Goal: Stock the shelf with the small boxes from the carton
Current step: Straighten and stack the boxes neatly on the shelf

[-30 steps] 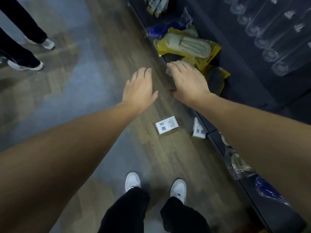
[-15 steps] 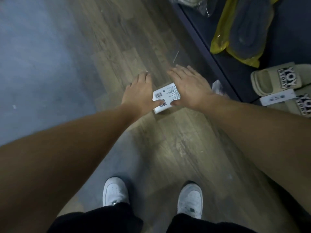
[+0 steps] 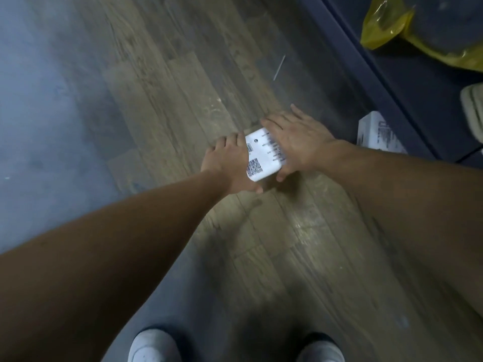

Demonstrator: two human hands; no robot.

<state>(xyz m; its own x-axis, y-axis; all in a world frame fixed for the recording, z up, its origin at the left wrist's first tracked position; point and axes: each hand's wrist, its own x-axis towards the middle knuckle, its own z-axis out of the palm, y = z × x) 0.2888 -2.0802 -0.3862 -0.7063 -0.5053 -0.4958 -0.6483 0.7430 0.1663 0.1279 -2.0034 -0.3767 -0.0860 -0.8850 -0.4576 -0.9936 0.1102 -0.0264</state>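
A small white box [image 3: 264,155] with a barcode and a QR code lies low over the wooden floor, between my two hands. My left hand [image 3: 228,163] holds its left side, thumb running under the near corner. My right hand [image 3: 298,139] lies over its right half with the fingers across the top and the thumb hooked at the near edge. A second small white box [image 3: 379,134] leans against the base of the dark shelf [image 3: 366,61] to the right. No carton is in view.
On the bottom shelf lie a yellow plastic bag [image 3: 386,30] and a beige slipper [image 3: 473,111]. My white shoes [image 3: 154,346] stand at the bottom edge. A thin pale stick [image 3: 279,67] lies on the floor beyond the hands.
I have bent lower and both hands have dropped from above the floor onto the white box. They now grip it from both sides, and its near end has turned toward me.
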